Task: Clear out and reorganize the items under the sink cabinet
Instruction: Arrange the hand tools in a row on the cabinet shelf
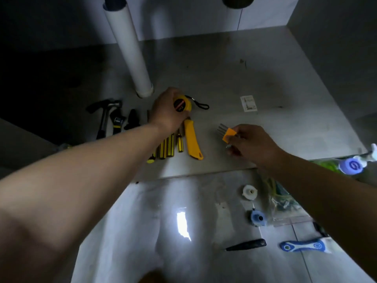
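Observation:
My left hand (166, 111) grips a yellow tape measure (182, 103) with a black wrist loop, low over the grey cabinet floor (255, 82). Just below it lie several yellow-and-black screwdrivers (169, 145) and a yellow utility knife (192, 139) in a row. My right hand (253, 142) holds a hex key set (225, 131) in an orange holder, its metal keys pointing up-left, right of the knife. A hammer (106, 115) and black pliers (132, 118) lie at the left of the row.
A white drain pipe (130, 50) comes down to the cabinet floor behind my left hand. A small paper label (248, 103) lies further right. On the tiled floor in front lie a white fitting (249, 192), a blue fitting (258, 217), a plastic bag (285, 205), a black tool (247, 244) and a blue-white tool (302, 245).

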{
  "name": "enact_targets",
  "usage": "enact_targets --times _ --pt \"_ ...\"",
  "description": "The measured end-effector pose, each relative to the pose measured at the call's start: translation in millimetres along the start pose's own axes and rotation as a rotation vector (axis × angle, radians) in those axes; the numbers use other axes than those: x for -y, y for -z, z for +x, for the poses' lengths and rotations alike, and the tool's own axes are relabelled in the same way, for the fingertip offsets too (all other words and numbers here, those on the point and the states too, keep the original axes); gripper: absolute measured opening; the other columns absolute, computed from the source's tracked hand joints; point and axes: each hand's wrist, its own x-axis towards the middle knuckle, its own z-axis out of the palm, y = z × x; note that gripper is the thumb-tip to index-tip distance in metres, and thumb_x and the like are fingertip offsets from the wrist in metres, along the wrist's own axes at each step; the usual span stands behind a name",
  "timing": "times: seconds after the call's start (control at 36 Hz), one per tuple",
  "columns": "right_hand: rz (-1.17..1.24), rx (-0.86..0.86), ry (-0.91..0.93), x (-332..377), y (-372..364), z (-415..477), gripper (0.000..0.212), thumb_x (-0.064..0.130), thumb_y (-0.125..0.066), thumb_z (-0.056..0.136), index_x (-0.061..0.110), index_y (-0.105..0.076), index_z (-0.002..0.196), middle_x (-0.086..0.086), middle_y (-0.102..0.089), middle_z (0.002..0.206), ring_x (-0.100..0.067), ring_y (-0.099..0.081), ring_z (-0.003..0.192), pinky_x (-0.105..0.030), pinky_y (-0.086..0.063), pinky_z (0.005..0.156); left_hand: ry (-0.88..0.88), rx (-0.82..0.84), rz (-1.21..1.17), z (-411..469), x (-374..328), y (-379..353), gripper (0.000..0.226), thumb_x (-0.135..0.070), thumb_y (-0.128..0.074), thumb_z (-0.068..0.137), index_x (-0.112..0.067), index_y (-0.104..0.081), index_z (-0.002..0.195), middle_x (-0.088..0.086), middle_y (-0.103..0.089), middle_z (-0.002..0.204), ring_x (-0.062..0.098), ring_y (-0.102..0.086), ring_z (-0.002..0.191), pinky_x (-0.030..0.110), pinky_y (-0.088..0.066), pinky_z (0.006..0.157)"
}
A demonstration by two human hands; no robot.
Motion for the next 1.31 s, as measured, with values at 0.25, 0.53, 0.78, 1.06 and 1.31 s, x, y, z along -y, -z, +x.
enact_targets --times 0.25,0.53,0.78,1.06,1.31 --pt "0.058 -0.089 -0.063 15 -6 56 0.018 0.001 -0.068 0.089 0.012 -0.054 0.09 -0.013 -0.063 0.074 -0.015 -0.063 0.051 -0.027 -0.055 0.048 -0.156 0.08 0.199 42 -5 -9 0.045 -0.011 -0.073 0.087 -0.011 -0.064 0.131 0.01 -0.06 0.137 0.024 -0.056 0.126 0.026 -0.044 0.104" --pt "0.071 -0.171 -0.072 27 -28 99 0.022 0.001 -0.065 0.089 0.019 -0.061 0.079 -0.018 -0.067 0.086 -0.038 -0.072 0.082 -0.048 -0.062 0.073 -0.212 0.082 0.297 55 7 -6 0.04 0.001 -0.059 0.094 -0.003 -0.062 0.134 0.019 -0.055 0.141 0.032 -0.049 0.133 0.031 -0.035 0.112" --pt "-0.087 -0.05 0.032 34 -34 87 0.018 0.002 -0.055 0.094 0.005 -0.067 0.107 -0.025 -0.066 0.114 -0.04 -0.062 0.111 -0.053 -0.051 0.098 -0.172 0.139 0.311 51 13 -3 0.048 -0.004 -0.056 0.099 -0.008 -0.05 0.146 0.016 -0.044 0.152 0.028 -0.039 0.143 0.032 -0.027 0.119" --pt "-0.084 0.011 0.044 4 25 37 0.021 0.0 -0.052 0.094 0.012 -0.066 0.104 -0.016 -0.068 0.091 -0.029 -0.068 0.082 -0.034 -0.058 0.073 -0.455 -0.132 0.212 -44 -34 -22 0.033 -0.003 -0.052 0.078 -0.011 -0.07 0.104 0.014 -0.057 0.111 0.031 -0.054 0.107 0.034 -0.043 0.089" --pt "-0.651 0.446 -0.14 -59 71 -66 0.018 0.002 -0.055 0.087 -0.001 -0.072 0.09 -0.015 -0.075 0.075 -0.021 -0.072 0.062 -0.029 -0.059 0.058 -0.66 0.504 0.189 -176 -54 -104 0.026 -0.001 -0.059 0.081 -0.009 -0.066 0.105 0.011 -0.053 0.109 0.032 -0.056 0.097 0.047 -0.05 0.076"
